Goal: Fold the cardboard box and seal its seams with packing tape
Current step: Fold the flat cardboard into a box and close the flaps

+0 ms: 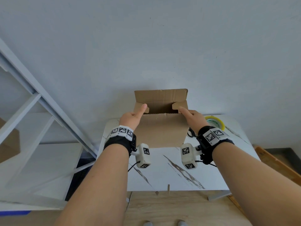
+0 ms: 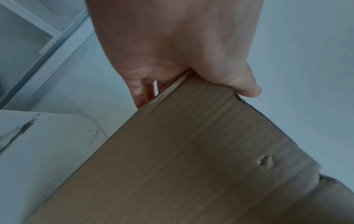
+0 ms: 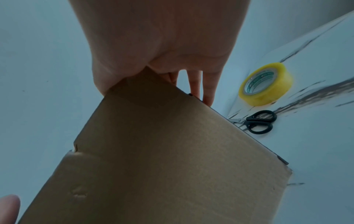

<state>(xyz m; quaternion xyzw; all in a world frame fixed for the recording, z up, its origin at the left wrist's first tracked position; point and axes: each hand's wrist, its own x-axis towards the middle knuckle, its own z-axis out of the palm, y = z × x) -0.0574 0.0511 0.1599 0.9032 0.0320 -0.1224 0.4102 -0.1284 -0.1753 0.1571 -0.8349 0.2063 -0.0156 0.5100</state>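
Gripping the open cardboard box (image 1: 160,129) at both upper corners, left hand (image 1: 131,119) and right hand (image 1: 193,119), fingers (image 3: 196,84) curled round its sides.

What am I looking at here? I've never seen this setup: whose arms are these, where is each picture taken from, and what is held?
No machine: a person wearing a head camera and one camera on each wrist. The head view looks down at both arms. The left hand and right hand grip the upper corners of an open cardboard box, thumbs on its side flaps. The wrist views show those grips close up. On the marble-patterned table lie a tape roll and scissors, untouched.
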